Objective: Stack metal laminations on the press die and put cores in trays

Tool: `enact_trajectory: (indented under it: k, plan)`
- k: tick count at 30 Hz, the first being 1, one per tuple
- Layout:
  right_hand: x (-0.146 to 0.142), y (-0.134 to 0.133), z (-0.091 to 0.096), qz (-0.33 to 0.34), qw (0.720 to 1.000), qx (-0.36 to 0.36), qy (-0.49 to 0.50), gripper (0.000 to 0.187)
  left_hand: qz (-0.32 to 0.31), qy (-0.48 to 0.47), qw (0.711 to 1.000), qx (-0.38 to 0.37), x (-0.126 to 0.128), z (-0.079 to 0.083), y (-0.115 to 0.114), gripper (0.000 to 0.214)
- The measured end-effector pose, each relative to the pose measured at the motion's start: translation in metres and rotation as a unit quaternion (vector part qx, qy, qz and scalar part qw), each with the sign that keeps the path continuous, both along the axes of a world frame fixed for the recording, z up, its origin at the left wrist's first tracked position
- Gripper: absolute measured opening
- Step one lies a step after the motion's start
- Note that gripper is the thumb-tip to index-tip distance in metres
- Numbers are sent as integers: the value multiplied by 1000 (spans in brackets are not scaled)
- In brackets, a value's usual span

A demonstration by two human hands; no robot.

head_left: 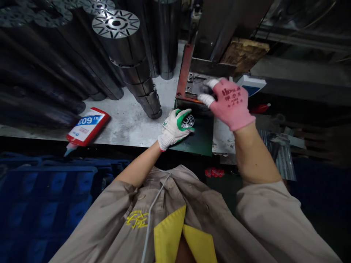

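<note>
My left hand (177, 126), in a white glove with green-coated fingers, is curled around a small slotted metal rotor core (188, 121) at the bench's front edge. Its thumb and fingers press against the core's sides, and its patterned end face shows between them. Further right and higher, my right hand (229, 102) wears a pink glove with pale fingertips. Its bent fingers and thumb come close together over a metal fixture (194, 87) on a red base (183, 78). The fingertips are blurred, so whatever lies between them cannot be made out.
Tall stacks of slotted rotor cores (131, 54) stand at the back left of the metal bench (123, 124). A red BT-603 bottle (89, 126) lies near the front edge. Blue crates (49, 197) sit below left. A machine column (219, 25) rises behind the fixture.
</note>
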State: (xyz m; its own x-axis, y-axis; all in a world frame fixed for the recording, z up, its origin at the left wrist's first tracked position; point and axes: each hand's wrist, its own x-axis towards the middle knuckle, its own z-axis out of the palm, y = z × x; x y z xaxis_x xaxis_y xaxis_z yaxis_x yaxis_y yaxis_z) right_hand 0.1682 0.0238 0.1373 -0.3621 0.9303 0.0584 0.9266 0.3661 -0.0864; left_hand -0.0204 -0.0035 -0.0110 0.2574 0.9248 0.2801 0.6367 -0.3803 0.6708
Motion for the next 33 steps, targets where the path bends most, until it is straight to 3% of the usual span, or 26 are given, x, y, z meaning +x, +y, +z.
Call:
enact_trajectory:
  k: [3,6,8,12,16,20,23,26,28,30,33]
  plan:
    - [6,26,1,-75,994,62,-42,58,-35,-11,999,13,-4,2,2,90]
    - [10,37,-8,-55,995,78,-28,58,-94,-46,994,23,-10,4,5,85]
    - [13,29,-13,-44,997,71,-5,56,-110,-58,992,26,-12,3,5,85]
    - [7,-11,-23,-25,1000,-7,11,43,-82,-34,996,27,-6,-1,3,90]
    - [-24,-43,-38,9,990,-131,-56,39,-71,-14,997,23,-1,-1,3,80]
    - [-58,-48,-33,12,972,-178,-154,43,-88,-9,996,2,-4,6,3,72]
    - [-57,-39,-20,40,962,-208,-171,40,-87,-21,996,0,-6,9,3,73]
    - [-29,-21,-9,40,986,-138,-87,35,-79,-74,994,3,-1,9,4,70]
    - [-7,-1,-7,-6,1000,-20,-18,46,-55,-115,992,-3,4,8,5,62]
    - [10,22,-9,-53,996,75,8,61,-12,-121,993,-5,10,7,4,54]
    - [22,43,-17,-48,993,108,16,70,16,-79,997,0,16,5,3,56]
